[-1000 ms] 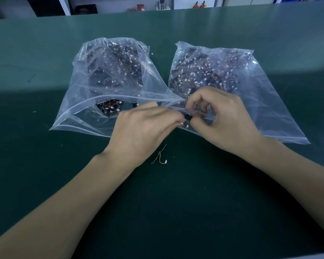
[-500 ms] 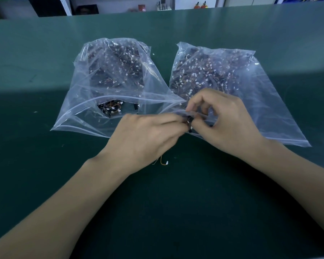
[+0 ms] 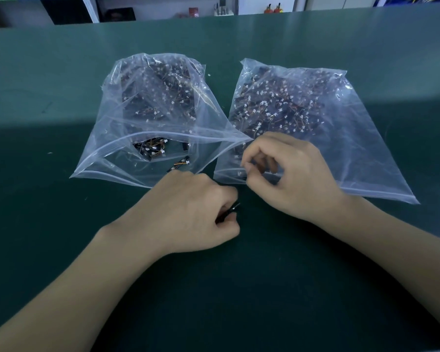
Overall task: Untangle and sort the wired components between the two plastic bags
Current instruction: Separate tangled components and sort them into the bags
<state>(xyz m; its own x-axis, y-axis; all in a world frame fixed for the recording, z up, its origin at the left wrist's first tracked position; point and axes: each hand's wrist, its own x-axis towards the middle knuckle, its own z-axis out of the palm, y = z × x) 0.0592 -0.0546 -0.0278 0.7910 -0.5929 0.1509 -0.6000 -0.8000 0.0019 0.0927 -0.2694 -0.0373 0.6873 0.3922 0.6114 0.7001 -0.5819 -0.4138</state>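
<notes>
Left hand point(image 3: 193, 212) fisted round black component point(image 3: 233, 209)

Looks like an electronics assembly workshop. Long bench with a green mat point(image 3: 239, 288), the anti-static kind by its look. Two clear zip bags point(image 3: 127, 148) point(image 3: 353, 138) on it, packed with small black wired parts with white connectors, in bulk quantity. Behind the bench: white shelving point(image 3: 92, 8) and a few small tools or bottles point(image 3: 221, 8), too blurred to identify.
</notes>
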